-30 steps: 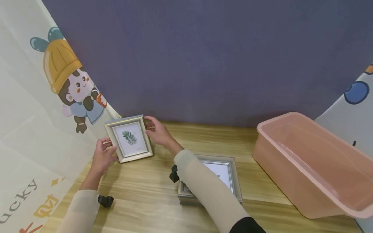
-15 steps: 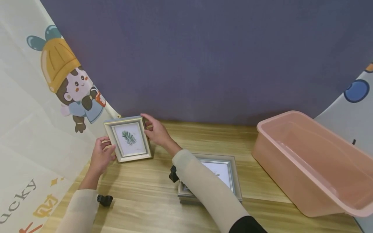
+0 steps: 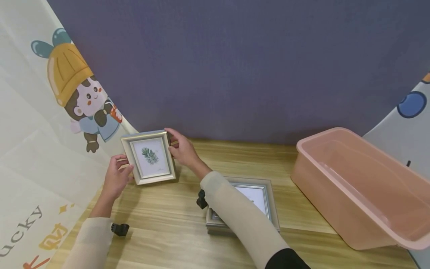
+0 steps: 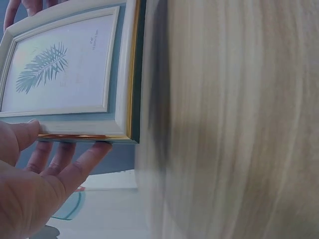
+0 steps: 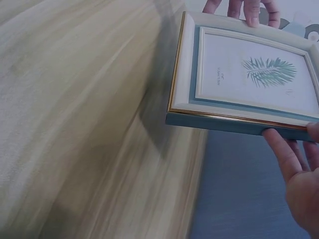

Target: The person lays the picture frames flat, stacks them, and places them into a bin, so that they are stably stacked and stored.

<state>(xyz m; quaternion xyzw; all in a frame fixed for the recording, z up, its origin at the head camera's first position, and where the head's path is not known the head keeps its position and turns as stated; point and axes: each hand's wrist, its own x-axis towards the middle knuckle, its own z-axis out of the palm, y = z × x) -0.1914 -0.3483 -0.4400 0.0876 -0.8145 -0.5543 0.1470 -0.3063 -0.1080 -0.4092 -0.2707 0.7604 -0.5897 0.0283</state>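
Observation:
A silver-gold picture frame point(image 3: 150, 157) with a green leaf print is held up near the back left of the table, tilted slightly. My left hand point(image 3: 115, 175) grips its left side, thumb on the front edge and fingers along the side, as the left wrist view also shows with the hand point(image 4: 45, 174). My right hand point(image 3: 184, 149) pinches the upper right side of it. In the right wrist view a gap with shadow shows between the frame point(image 5: 249, 74) and the tabletop. Other picture frames point(image 3: 270, 201) lie stacked at centre, partly hidden under my right sleeve.
A pink plastic bin point(image 3: 322, 190) stands on the right side of the wooden table point(image 3: 161, 231). Behind the table rises a dark blue panel point(image 3: 235, 74). A white cloth with cartoon prints point(image 3: 27, 149) hangs along the left.
The picture frame has risen slightly, with both hands still holding its sides. The stacked frames and the bin stay where they were.

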